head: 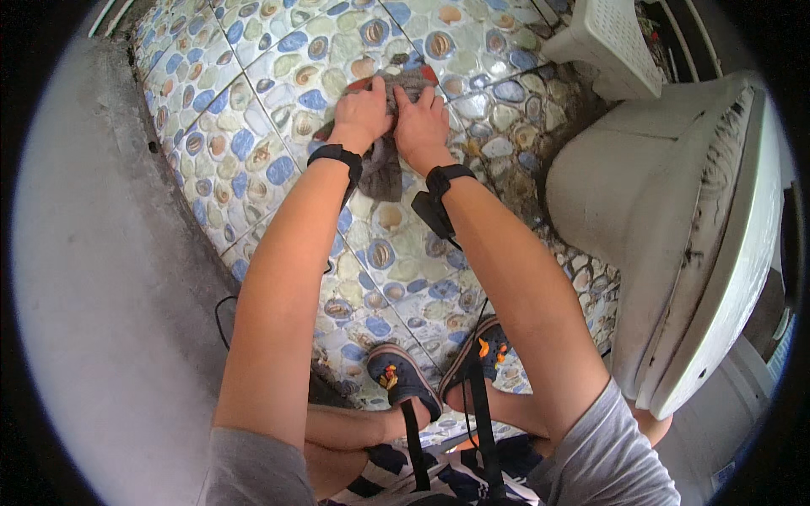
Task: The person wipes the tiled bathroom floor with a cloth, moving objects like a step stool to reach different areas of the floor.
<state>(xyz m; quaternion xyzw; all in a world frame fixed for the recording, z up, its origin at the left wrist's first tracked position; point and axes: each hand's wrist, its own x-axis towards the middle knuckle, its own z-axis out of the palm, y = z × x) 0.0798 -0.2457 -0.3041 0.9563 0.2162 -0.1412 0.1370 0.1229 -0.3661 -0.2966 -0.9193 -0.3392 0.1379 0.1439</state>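
A damp-looking grey-brown cloth with red patches at its far end lies bunched on the shell-and-pebble patterned floor tiles. My left hand rests on the cloth's left side, its fingers bent against the fabric. Beside it, my right hand presses on the right side, index finger pointing forward along the cloth. Both palms face down and hide part of the fabric. Each wrist wears a black strap, and a dark flat device hangs by the right one.
To the right stands a white toilet bowl with dark stains under its rim. A white plastic stool is beyond it. A grey wall runs along the left. My dark clogs are on the tiles below, near a thin black cable.
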